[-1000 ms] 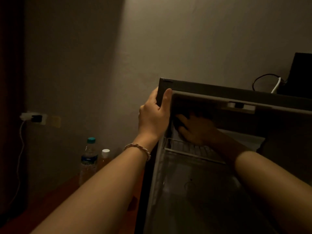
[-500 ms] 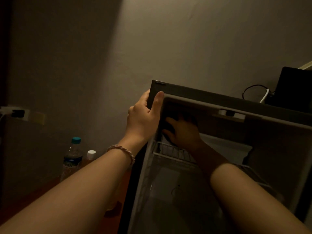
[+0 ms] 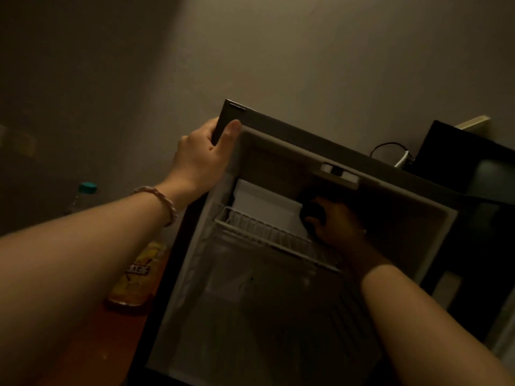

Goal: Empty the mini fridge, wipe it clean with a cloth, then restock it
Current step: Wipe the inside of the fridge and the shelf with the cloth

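The dark mini fridge (image 3: 284, 126) stands open in dim light, with nothing on its white wire shelf (image 3: 259, 227). My left hand (image 3: 204, 156) grips the fridge's top left corner, thumb on the front edge. My right hand (image 3: 334, 221) reaches inside above the shelf at the upper right and holds a dark cloth (image 3: 312, 214) against the white back panel (image 3: 262, 203). The fingers are partly lost in shadow.
On the reddish floor left of the fridge stand a yellow-labelled bottle (image 3: 136, 274) and a clear water bottle with a teal cap (image 3: 83, 196). A black device (image 3: 457, 154) with a cable (image 3: 390, 149) sits on top at the right. A wall lies behind.
My right hand with the cloth has slid from the fridge's upper left inner corner across to the upper right. The view has tilted and moved closer. My left hand keeps its grip.
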